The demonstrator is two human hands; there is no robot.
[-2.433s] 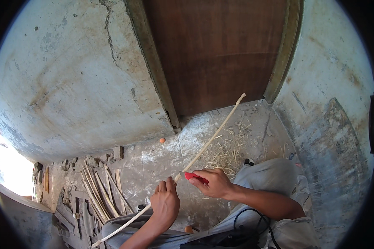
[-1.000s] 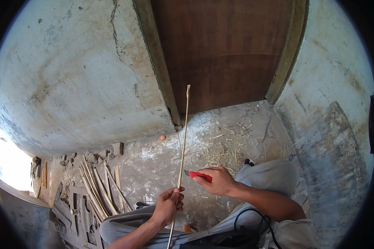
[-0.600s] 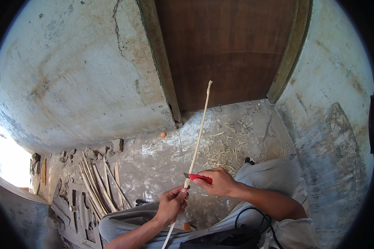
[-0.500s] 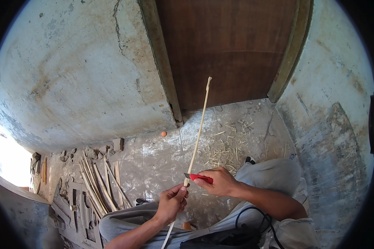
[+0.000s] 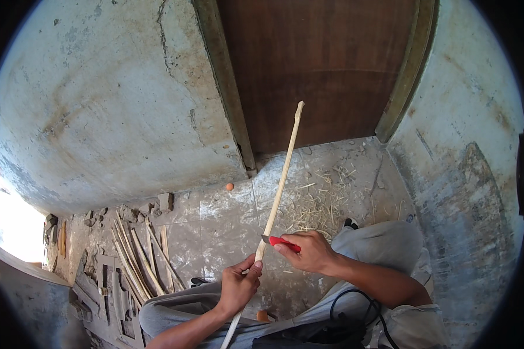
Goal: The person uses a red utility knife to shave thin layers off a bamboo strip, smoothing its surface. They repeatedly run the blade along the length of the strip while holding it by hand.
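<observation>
A long pale strip, bamboo or wood (image 5: 282, 185), slants up and away in front of me, with a knobbly far end. My left hand (image 5: 240, 285) is closed around its lower part, thumb on top, and its tail runs down past my wrist toward my lap. In my right hand (image 5: 310, 252) is a red-handled knife (image 5: 285, 244), gripped with the fingers wrapped round it. Its short dark blade lies against the strip just above my left thumb.
Curled shavings (image 5: 320, 210) litter the floor ahead on the right. To the left lie several long strips (image 5: 135, 256) beside a broken openwork panel (image 5: 112, 296) and rubble (image 5: 135, 214). A small orange ball (image 5: 230, 187) sits near the wall. Beyond stands a brown door (image 5: 314, 70).
The strip has turned, showing a broader face, and its far end has shifted slightly right and up. The knife blade has moved a little up along the strip, away from my left thumb.
</observation>
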